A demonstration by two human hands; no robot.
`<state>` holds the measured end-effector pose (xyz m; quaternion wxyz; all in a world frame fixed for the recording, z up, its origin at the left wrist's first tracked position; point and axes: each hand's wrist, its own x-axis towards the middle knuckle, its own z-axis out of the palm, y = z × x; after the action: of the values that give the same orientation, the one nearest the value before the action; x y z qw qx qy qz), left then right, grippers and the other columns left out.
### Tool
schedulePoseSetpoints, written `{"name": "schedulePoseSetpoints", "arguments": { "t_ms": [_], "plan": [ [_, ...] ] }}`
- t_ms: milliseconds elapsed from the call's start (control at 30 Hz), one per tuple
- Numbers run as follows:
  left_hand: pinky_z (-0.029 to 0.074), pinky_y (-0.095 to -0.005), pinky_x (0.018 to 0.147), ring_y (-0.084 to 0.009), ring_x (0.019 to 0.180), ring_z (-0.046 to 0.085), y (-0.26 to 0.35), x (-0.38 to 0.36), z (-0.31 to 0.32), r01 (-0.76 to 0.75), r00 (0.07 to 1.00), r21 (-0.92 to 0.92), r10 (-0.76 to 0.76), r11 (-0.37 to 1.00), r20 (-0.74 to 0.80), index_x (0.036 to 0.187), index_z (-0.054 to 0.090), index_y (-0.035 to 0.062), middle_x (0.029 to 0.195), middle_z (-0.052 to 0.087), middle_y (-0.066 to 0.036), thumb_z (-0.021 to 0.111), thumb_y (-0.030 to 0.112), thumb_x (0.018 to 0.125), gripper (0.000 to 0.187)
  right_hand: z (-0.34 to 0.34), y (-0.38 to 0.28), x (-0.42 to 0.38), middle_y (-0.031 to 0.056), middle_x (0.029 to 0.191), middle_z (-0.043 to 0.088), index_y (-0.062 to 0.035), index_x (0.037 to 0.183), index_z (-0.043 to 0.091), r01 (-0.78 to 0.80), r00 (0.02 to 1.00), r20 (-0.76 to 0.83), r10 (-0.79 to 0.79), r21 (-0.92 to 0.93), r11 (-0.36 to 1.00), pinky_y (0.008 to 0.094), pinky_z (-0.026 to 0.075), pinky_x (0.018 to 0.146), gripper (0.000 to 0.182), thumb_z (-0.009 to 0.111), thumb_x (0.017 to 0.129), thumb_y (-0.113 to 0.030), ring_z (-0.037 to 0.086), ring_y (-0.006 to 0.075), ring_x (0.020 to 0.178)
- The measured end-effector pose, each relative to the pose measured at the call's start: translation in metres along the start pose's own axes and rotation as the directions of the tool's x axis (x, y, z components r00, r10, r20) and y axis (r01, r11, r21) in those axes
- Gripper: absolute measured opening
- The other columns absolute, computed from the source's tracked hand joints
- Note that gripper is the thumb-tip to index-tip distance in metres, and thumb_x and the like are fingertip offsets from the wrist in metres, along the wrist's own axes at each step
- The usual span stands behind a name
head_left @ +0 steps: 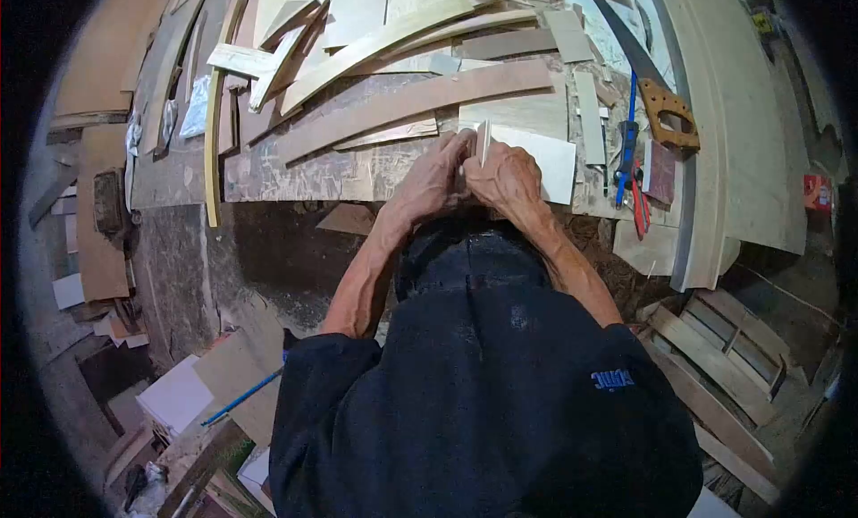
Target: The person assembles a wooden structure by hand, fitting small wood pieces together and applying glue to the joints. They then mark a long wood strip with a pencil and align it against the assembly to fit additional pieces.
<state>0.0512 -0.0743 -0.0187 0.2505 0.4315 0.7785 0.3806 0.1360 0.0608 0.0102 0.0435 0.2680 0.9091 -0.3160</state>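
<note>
Both of my hands are close together at the near edge of the workbench. My right hand is closed around a thin pale strip of wood, which stands up between thumb and fingers. Just left of it, my left hand has its fingers curled against the right hand; what they grip is hidden. A light wooden board lies flat beside and beyond the right hand. Past the hands, a long curved brown wooden piece crosses the bench.
At the right lie a handsaw, a blue-handled tool and red-handled pliers. Several curved strips and offcuts cover the far bench. Wood scraps are piled on the floor at right; a blue rod is lower left.
</note>
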Motion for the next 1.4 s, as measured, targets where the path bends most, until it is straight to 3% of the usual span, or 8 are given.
{"name": "schedulePoseSetpoints", "arguments": {
  "t_ms": [100,133,300,367,700,800,900,1400],
  "plan": [
    [0.048,-0.0436,0.098,-0.0376,0.115,0.055,-0.008,-0.002,0.002,-0.087,0.995,0.012,0.088,0.996,-0.052,0.139,0.043,0.0031,0.122,0.054,-0.019,0.084,0.01,0.068,0.082,-0.002,-0.003,0.006,0.0298,0.073,0.067,0.0091,0.087,0.069,0.033,0.999,0.031,-0.029,-0.119,0.992,0.0471,0.057,0.067,0.042,0.057,0.08,-0.03,0.07,0.0425,0.071],
    [0.048,-0.0436,0.098,-0.0374,0.114,0.055,-0.01,-0.003,0.003,-0.083,0.995,0.007,0.084,0.997,-0.048,0.139,0.043,0.003,0.122,0.054,-0.019,0.083,0.013,0.069,0.082,-0.016,-0.014,0.011,0.0308,0.075,0.067,0.0092,0.078,0.069,-0.046,0.971,0.225,0.079,-0.152,0.987,0.0471,0.057,0.067,0.04,0.057,0.08,-0.029,0.071,0.042,0.073],
    [0.048,-0.0444,0.097,-0.0365,0.11,0.056,-0.011,-0.002,0.0,-0.11,0.993,-0.01,0.11,0.994,-0.051,0.14,0.043,0.0036,0.119,0.055,-0.018,0.083,0.009,0.067,0.083,-0.012,-0.007,0.021,0.0317,0.068,0.065,0.0102,0.08,0.071,-0.027,0.984,0.173,0.049,-0.129,0.991,0.0479,0.055,0.056,0.044,0.056,0.079,-0.031,0.07,0.0423,0.067],
    [0.047,-0.0443,0.099,-0.0374,0.111,0.057,-0.012,-0.001,-0.003,-0.027,0.999,-0.025,0.028,0.999,0.038,0.141,0.044,0.0037,0.121,0.055,-0.018,0.082,0.01,0.069,0.082,-0.019,-0.01,0.023,0.0312,0.069,0.066,0.011,0.078,0.07,-0.032,0.96,0.271,0.066,-0.129,0.991,0.0478,0.055,0.058,0.045,0.058,0.077,-0.032,0.07,0.0421,0.069],
    [0.048,-0.0444,0.098,-0.0381,0.112,0.057,-0.028,0.001,0.001,-0.187,0.982,-0.013,0.186,0.982,-0.028,0.141,0.043,0.0033,0.123,0.055,-0.02,0.084,0.028,0.071,0.085,0.007,0.011,0.034,0.0276,0.066,0.065,0.0093,0.069,0.066,-0.073,0.971,0.214,0.109,-0.171,0.983,0.0437,0.052,0.053,0.043,0.06,0.073,-0.033,0.068,0.0376,0.063],
    [0.05,-0.0437,0.091,-0.0378,0.107,0.059,-0.025,0.0,0.001,-0.152,0.988,-0.027,0.151,0.988,-0.017,0.139,0.045,0.0025,0.118,0.056,-0.02,0.084,0.023,0.072,0.081,0.007,0.012,0.032,0.027,0.066,0.065,0.0088,0.068,0.066,0.015,0.984,0.179,0.021,-0.197,0.98,0.0443,0.052,0.054,0.043,0.06,0.074,-0.033,0.069,0.0373,0.063],
    [0.05,-0.0435,0.091,-0.0379,0.106,0.059,-0.025,0.001,-0.002,-0.159,0.987,-0.011,0.158,0.987,-0.014,0.138,0.046,0.0021,0.118,0.056,-0.02,0.083,0.022,0.073,0.077,-0.009,-0.009,0.022,0.0268,0.065,0.065,0.009,0.068,0.066,-0.09,0.972,0.197,0.125,-0.176,0.98,0.0455,0.053,0.055,0.043,0.059,0.074,-0.033,0.069,0.0374,0.063],
    [0.049,-0.0448,0.091,-0.0391,0.105,0.058,-0.024,0.001,0.001,-0.141,0.99,-0.071,0.139,0.988,-0.028,0.137,0.046,0.0039,0.116,0.056,-0.019,0.081,0.016,0.071,0.076,-0.006,-0.006,0.021,0.033,0.075,0.067,0.0108,0.079,0.07,-0.108,0.972,0.188,0.142,-0.182,0.977,0.0482,0.056,0.066,0.047,0.056,0.076,-0.033,0.071,0.0439,0.076]
  ]
}}
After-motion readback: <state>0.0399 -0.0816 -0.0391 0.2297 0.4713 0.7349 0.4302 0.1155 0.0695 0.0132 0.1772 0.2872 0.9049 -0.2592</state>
